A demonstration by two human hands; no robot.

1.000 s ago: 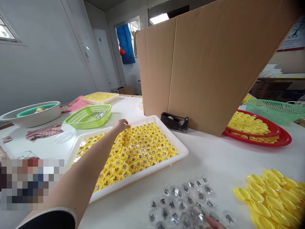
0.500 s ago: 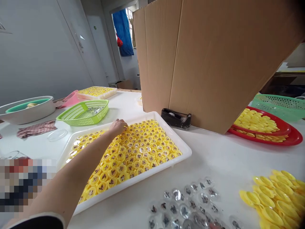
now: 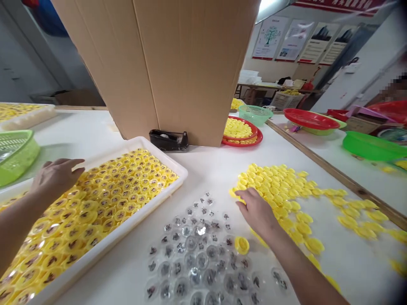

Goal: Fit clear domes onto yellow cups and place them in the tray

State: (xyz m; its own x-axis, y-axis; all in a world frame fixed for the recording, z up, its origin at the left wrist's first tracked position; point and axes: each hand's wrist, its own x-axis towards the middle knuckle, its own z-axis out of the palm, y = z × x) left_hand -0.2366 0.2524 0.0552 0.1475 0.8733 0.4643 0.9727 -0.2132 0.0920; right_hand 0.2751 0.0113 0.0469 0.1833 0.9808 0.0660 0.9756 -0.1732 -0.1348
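Observation:
My left hand (image 3: 59,174) hangs over the left part of a white tray (image 3: 143,210), its thumb and forefinger apart with nothing between them. Yellow round pieces with small printed pictures (image 3: 122,192) fill the tray. At the near edge of a heap of plain yellow pieces (image 3: 276,182), my right hand (image 3: 256,209) has its thumb and forefinger close to a piece; whether it grips one cannot be made out. Clear domes with printed pictures (image 3: 193,258) lie spread between the tray and the right hand. A single yellow piece (image 3: 242,245) rests beside them.
A tall cardboard box (image 3: 178,72) stands behind the tray, with a black tape dispenser (image 3: 169,140) at its foot. Red plates of yellow pieces (image 3: 244,142) are to its right. A green basket (image 3: 15,156) sits at the left, and a wooden strip (image 3: 321,163) crosses the right side.
The view has swung right. My left hand has risen off the pieces and its fingers have parted. My right hand, barely seen before among the clear domes, is now at the yellow heap.

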